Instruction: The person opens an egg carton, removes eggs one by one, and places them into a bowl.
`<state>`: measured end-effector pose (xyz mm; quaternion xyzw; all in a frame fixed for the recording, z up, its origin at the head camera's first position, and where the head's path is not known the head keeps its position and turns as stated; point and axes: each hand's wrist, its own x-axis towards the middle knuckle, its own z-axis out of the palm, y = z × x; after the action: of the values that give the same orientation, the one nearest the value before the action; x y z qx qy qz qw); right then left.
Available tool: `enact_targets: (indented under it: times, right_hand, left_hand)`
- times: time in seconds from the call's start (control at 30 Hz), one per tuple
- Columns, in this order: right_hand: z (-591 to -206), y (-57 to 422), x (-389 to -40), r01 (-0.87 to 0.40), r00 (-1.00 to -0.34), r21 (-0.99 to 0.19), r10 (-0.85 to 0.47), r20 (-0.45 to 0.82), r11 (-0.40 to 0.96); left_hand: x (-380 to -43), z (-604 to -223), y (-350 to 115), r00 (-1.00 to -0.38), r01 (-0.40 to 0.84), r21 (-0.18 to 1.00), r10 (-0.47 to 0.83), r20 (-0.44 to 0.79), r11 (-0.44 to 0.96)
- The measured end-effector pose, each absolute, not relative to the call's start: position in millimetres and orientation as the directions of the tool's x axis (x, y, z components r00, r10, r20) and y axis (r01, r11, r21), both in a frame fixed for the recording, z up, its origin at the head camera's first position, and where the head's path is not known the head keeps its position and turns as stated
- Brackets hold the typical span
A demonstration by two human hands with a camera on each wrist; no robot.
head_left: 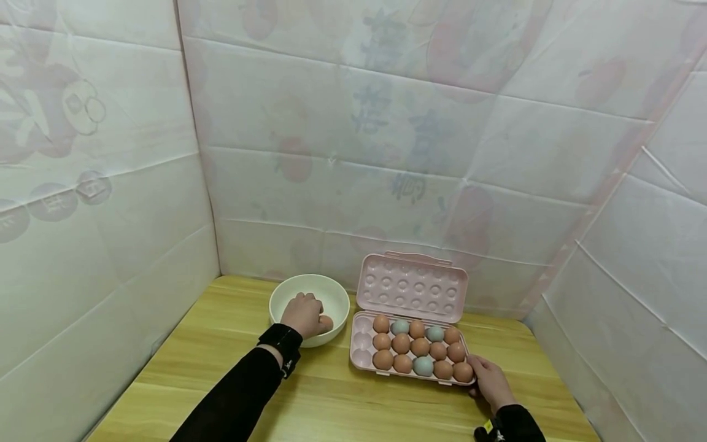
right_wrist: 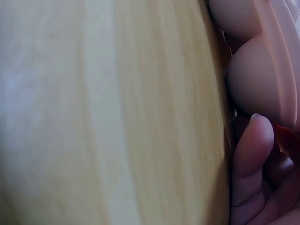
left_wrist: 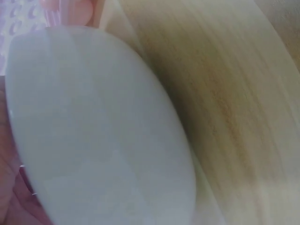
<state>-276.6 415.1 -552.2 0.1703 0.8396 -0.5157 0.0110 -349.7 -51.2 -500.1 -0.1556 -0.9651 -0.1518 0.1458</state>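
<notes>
My left hand (head_left: 303,315) reaches into a cream bowl (head_left: 341,301), its curled fingers and thumb holding a brown egg (head_left: 326,323) low inside. The fingertips are partly hidden, and so is the rest of the bowl's inside. To the right lies a pink egg carton (head_left: 410,372) with its lid (head_left: 411,288) raised. Several brown eggs (head_left: 420,347) and a few pale blue-green eggs (head_left: 423,366) sit in it; the left column of hollows is vacant. My right hand (head_left: 491,380) grips the carton's right front corner. The right wrist view shows its thumb (right_wrist: 255,145) against the rounded underside.
Both containers stand on a wood-grain table (head_left: 331,399). Pale printed sheeting (head_left: 331,184) rises behind the table and along both sides. The raised lid leans back close to the rear sheet, and the bowl stands just left of the carton.
</notes>
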Motion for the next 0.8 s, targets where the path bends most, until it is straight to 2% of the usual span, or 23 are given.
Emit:
enact_targets:
  times: [0.13, 0.27, 0.43, 0.53, 0.67, 0.8]
  right_hand:
    - [-551, 415, -276, 0.289, -0.943, -0.863, 0.276, -0.184, 0.414]
    - [-550, 415, -276, 0.286, -0.945, -0.862, 0.270, -0.182, 0.419]
    - [-551, 415, -276, 0.291, -0.945, -0.859, 0.269, -0.189, 0.421]
    - [-551, 415, -276, 0.286, -0.946, -0.860, 0.269, -0.182, 0.422]
    - [-550, 415, -275, 0.287, -0.944, -0.862, 0.274, -0.182, 0.418]
    - [-550, 415, -275, 0.284, -0.945, -0.865, 0.275, -0.179, 0.414]
  left_hand:
    - [-348, -490, -47, -0.916, 0.345, 0.261, 0.263, 0.302, 0.902]
    - [-345, -480, -34, -0.883, 0.406, 0.245, 0.309, 0.353, 0.880]
    - [-333, -467, -5, -0.807, 0.526, 0.213, 0.404, 0.431, 0.823]
    - [-323, -464, 14, -0.735, 0.619, 0.148, 0.502, 0.456, 0.771]
    - [-308, -471, 36, -0.650, 0.709, 0.061, 0.617, 0.443, 0.702]
    - [-294, -485, 50, -0.616, 0.743, 0.019, 0.674, 0.407, 0.669]
